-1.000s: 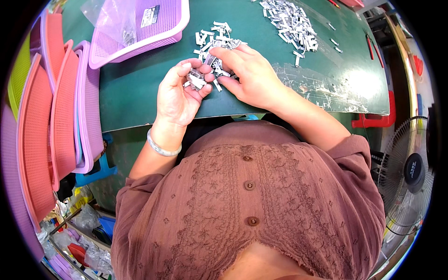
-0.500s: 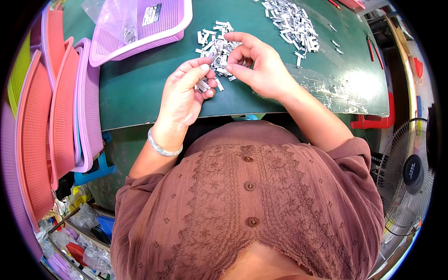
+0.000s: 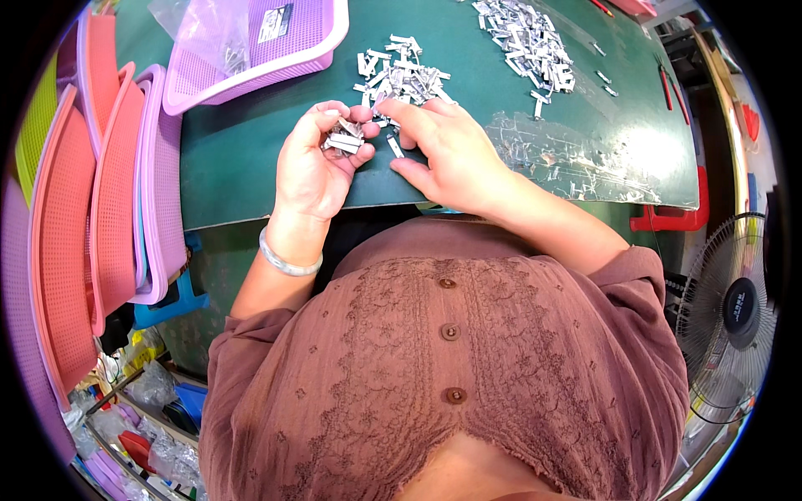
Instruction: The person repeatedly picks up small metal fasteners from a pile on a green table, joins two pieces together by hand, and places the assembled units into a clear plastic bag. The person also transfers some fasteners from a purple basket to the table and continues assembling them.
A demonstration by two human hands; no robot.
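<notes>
My left hand (image 3: pixel 307 171) is turned palm up near the table's front edge, fingers curled round a small bunch of silvery metal pieces (image 3: pixel 341 142). They look like short, narrow, channel-shaped clips; their exact kind cannot be made out. Just to its right, my right hand (image 3: pixel 464 159) has its thumb and index finger apart, with the index fingertip close to the left fingertips. Nothing shows between them, though its other fingers are partly hidden. One loose metal piece (image 3: pixel 394 148) lies on the table between the hands. Beyond them is a heap of similar pieces (image 3: pixel 405 79).
On the green table (image 3: pixel 259 159) a second heap of metal pieces (image 3: pixel 530 50) lies farther right, with red-handled tools (image 3: pixel 668 88) beyond. A purple basket (image 3: pixel 326 50) holding a plastic bag stands back left. Stacked baskets (image 3: pixel 71 242) flank the left side; a fan (image 3: pixel 727 313) stands right.
My left hand has tilted open a little, so the metal pieces in it show more. My right hand has moved left and nearer, from the heap's edge to beside the left fingers.
</notes>
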